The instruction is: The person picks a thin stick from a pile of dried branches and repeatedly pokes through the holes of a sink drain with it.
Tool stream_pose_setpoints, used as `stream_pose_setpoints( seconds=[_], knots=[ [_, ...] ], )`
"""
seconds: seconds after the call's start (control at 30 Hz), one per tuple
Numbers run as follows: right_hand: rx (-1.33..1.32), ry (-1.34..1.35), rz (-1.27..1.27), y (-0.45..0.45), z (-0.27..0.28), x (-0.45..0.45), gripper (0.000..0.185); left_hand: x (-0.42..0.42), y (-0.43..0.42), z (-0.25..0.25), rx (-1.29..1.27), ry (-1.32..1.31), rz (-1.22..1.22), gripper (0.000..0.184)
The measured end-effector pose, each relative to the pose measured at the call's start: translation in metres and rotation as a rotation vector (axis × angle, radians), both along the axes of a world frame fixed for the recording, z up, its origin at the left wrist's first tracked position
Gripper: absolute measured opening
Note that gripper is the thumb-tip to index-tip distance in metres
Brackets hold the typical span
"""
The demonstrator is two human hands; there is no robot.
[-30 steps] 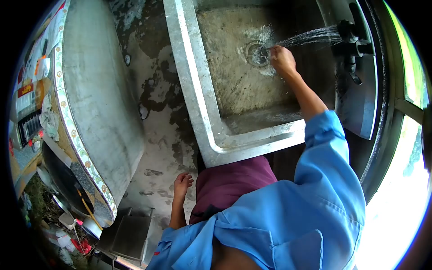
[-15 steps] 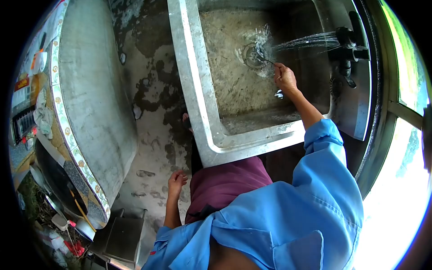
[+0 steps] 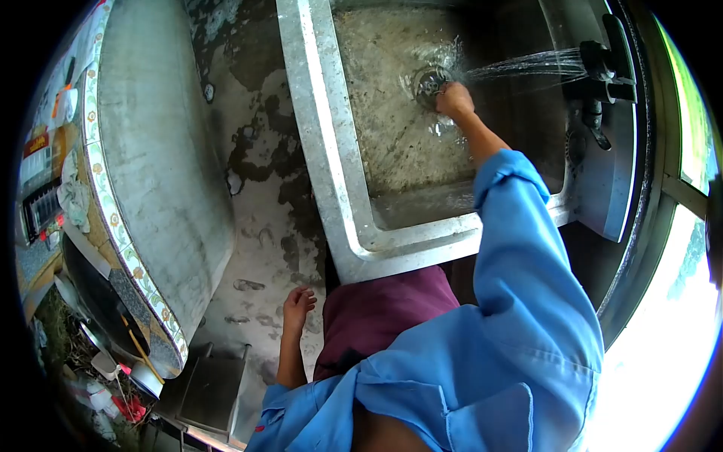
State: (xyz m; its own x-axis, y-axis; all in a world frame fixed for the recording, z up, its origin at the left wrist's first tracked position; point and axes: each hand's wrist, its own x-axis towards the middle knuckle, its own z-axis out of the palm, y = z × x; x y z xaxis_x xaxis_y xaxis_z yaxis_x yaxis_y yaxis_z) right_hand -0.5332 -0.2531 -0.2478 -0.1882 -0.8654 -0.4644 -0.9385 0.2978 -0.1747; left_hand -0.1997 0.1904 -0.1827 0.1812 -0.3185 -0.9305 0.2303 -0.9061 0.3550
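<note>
My right hand reaches into the metal sink and is closed at the edge of the round drain. What the fingers hold is hidden; a thin dark piece showed at the fingertips a moment ago. Water sprays from the dark tap and falls near the drain and this hand. My left hand hangs beside my body over the floor, fingers loosely bent and apart, holding nothing.
A tiled counter runs along the left, with a large dark wok and assorted items on it. The floor between counter and sink has wet patches. A grey metal box stands at lower left. A window is on the right.
My right hand has moved left and up to the drain, and the thin dark piece is no longer visible. The view has shifted slightly. My left hand stays hanging at my side.
</note>
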Motion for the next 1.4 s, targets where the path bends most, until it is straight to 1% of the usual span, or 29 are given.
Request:
stream_pose_setpoints(
  seconds=[0.03,0.1,0.17,0.2,0.23,0.3,0.4,0.43,0.53,0.6,0.63,0.7,0.83,0.9,1.03,1.1,1.17,1.23,1.27,1.3,1.37,1.4],
  knots=[
    [0.001,0.003,0.002,0.000,0.009,-0.003,0.020,0.000,-0.001,0.000,-0.005,-0.005,-0.001,0.024],
    [-0.217,-0.057,0.267,0.005,0.040,-0.017,0.021,-0.004,-0.003,0.000,-0.016,0.002,0.004,0.025],
    [-0.346,-0.100,0.252,0.018,0.088,-0.023,0.021,-0.007,-0.005,-0.001,0.025,-0.004,-0.021,0.027],
    [-0.400,-0.246,0.108,0.026,0.102,-0.025,0.020,-0.009,-0.005,-0.002,0.019,0.004,-0.018,0.027],
    [-0.480,-0.341,0.203,0.034,0.119,-0.030,0.022,-0.011,-0.005,-0.002,0.023,0.005,-0.028,0.026],
    [-0.437,-0.396,0.174,0.047,0.147,-0.026,0.022,-0.013,-0.004,-0.005,0.023,0.013,-0.040,0.026],
    [-0.420,-0.469,0.129,0.055,0.135,-0.022,0.020,-0.013,0.000,-0.012,0.026,0.028,-0.041,0.026],
    [-0.378,-0.518,0.079,0.055,0.128,-0.020,0.021,-0.012,-0.001,-0.013,0.021,0.027,-0.029,0.026],
    [-0.361,-0.555,0.061,0.050,0.088,-0.025,0.020,-0.009,-0.008,-0.007,-0.002,0.015,-0.021,0.026],
    [-0.472,-0.243,0.139,0.047,0.070,-0.032,0.019,-0.007,-0.010,-0.003,-0.020,0.007,-0.024,0.026],
    [-0.427,-0.279,0.076,0.045,0.068,-0.036,0.019,-0.006,-0.010,-0.003,-0.025,0.008,-0.012,0.025],
    [-0.349,-0.313,0.093,0.046,0.076,-0.043,0.025,-0.006,-0.010,-0.003,-0.032,0.010,-0.001,0.024],
    [-0.390,-0.377,0.088,0.052,0.082,-0.050,0.025,-0.011,-0.007,-0.004,0.024,0.003,-0.011,0.024],
    [-0.331,-0.531,-0.052,0.053,0.087,-0.043,0.024,-0.012,-0.007,-0.005,0.040,0.009,-0.017,0.024],
    [-0.336,-0.520,-0.054,0.049,0.078,-0.037,0.025,-0.012,-0.004,-0.006,0.035,0.012,-0.028,0.025],
    [-0.313,-0.446,0.026,0.050,0.068,-0.036,0.025,-0.011,-0.006,-0.007,0.020,0.008,-0.040,0.025],
    [-0.311,-0.456,-0.008,0.050,0.063,-0.030,0.025,-0.010,-0.009,-0.007,0.016,0.010,-0.020,0.025],
    [-0.317,-0.590,-0.175,0.049,0.055,-0.023,0.024,-0.012,-0.014,-0.003,0.012,0.000,-0.028,0.025],
    [-0.258,-0.787,-0.397,0.049,0.042,-0.022,0.022,-0.014,-0.015,-0.002,0.007,-0.008,-0.038,0.024],
    [-0.220,-0.902,-0.596,0.048,0.043,-0.012,0.020,-0.015,-0.015,-0.003,0.007,-0.007,-0.040,0.024],
    [-0.152,-0.970,-0.720,0.044,0.025,-0.001,0.017,-0.016,-0.015,-0.005,0.009,0.010,-0.035,0.024],
    [-0.152,-0.971,-0.721,0.038,0.019,0.004,0.017,-0.017,-0.016,-0.005,0.009,0.009,-0.036,0.024]
  ],
)
